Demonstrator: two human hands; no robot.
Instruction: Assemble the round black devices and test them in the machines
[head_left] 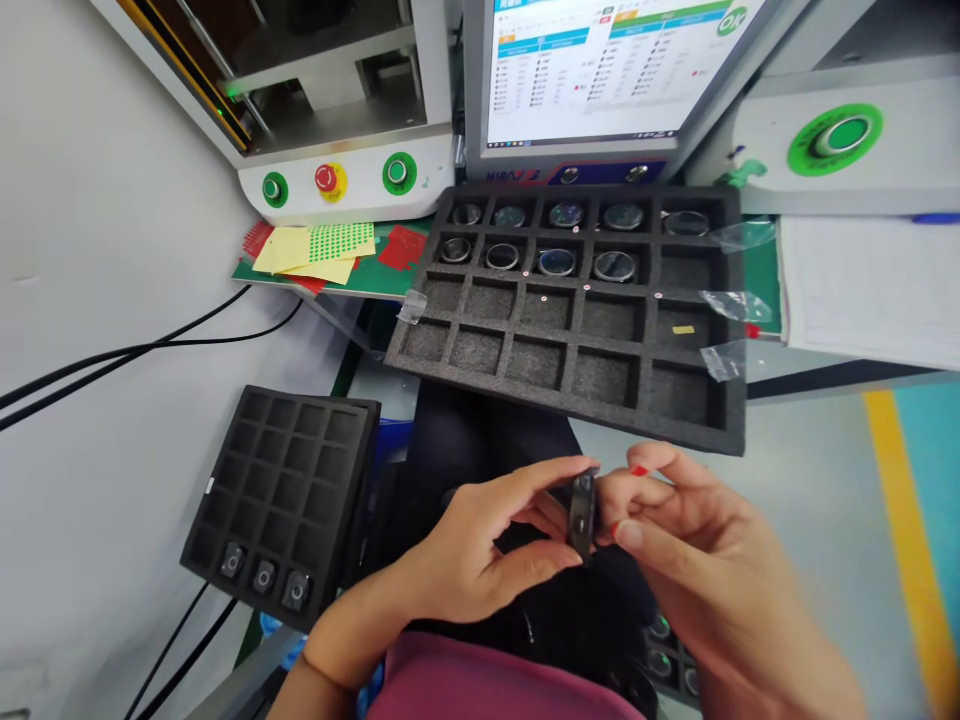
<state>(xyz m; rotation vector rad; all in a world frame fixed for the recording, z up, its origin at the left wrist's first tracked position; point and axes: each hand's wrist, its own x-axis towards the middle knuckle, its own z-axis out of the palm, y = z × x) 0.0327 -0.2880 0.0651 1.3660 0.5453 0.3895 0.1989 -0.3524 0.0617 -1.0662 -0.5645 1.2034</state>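
Note:
My left hand [495, 540] grips a dark watch case [581, 515] between thumb and fingers, over my lap. The case is turned edge-on, so its face is hidden. Close against its right side is my right hand [675, 530], fingers curled in. A small red piece [615, 528] shows between the right thumb and a finger, and another red bit [639, 470] lies at the index finger. Beyond both hands, a black foam tray [540, 400] holds several round glass-topped discs [556, 262] in its two far rows.
At left, a second foam tray [289, 490] carries three small dark parts [263, 575]. Yellow sheets with green dots [337, 245] and red sheets [403, 247] lie behind. A screen [585, 75] and button panels [337, 180] stand at the back. Cables [150, 345] cross the left.

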